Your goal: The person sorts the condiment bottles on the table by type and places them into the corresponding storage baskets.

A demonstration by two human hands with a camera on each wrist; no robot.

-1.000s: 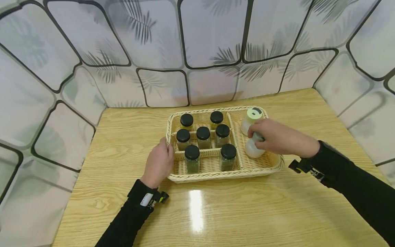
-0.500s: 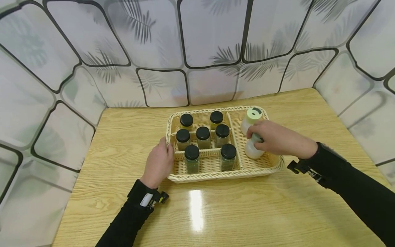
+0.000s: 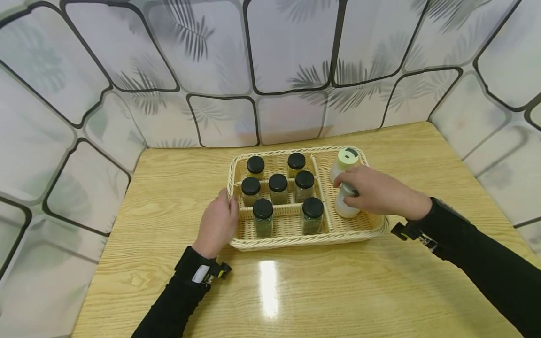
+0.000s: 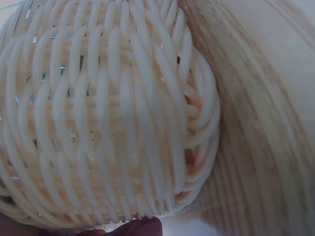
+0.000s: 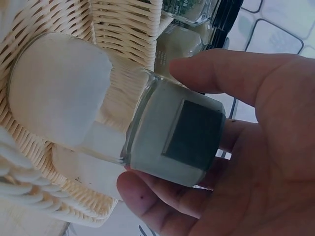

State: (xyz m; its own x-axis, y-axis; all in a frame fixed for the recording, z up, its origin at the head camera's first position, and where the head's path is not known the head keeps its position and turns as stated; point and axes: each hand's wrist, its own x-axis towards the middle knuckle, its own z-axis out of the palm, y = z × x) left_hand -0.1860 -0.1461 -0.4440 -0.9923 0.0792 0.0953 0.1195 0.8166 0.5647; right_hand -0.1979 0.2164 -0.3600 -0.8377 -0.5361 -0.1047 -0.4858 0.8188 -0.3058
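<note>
My right hand (image 3: 378,193) grips the grey lid (image 5: 152,125) of a clear seasoning jar (image 3: 346,208) with white contents. Thumb and fingers lie round opposite sides of that lid in the right wrist view. The jar is in the right compartment of a woven basket (image 3: 308,241), its bottom down on the weave. Just behind it stands a similar jar with a pale green lid (image 3: 347,158), partly covered by my hand. On the left, my left hand (image 3: 217,224) holds the basket's left end; the left wrist view shows the woven wall (image 4: 108,113) close up.
Several black-lidded glass spice jars (image 3: 278,183) stand in the basket's left compartments, split by woven dividers (image 3: 320,188). The basket rests on a wooden table (image 3: 329,291). Patterned fabric panels (image 3: 291,42) rise behind and beside the table.
My right hand has shifted slightly left with the lid of the white-filled jar, and the jar leans less. My left hand and the basket have stayed in place.
</note>
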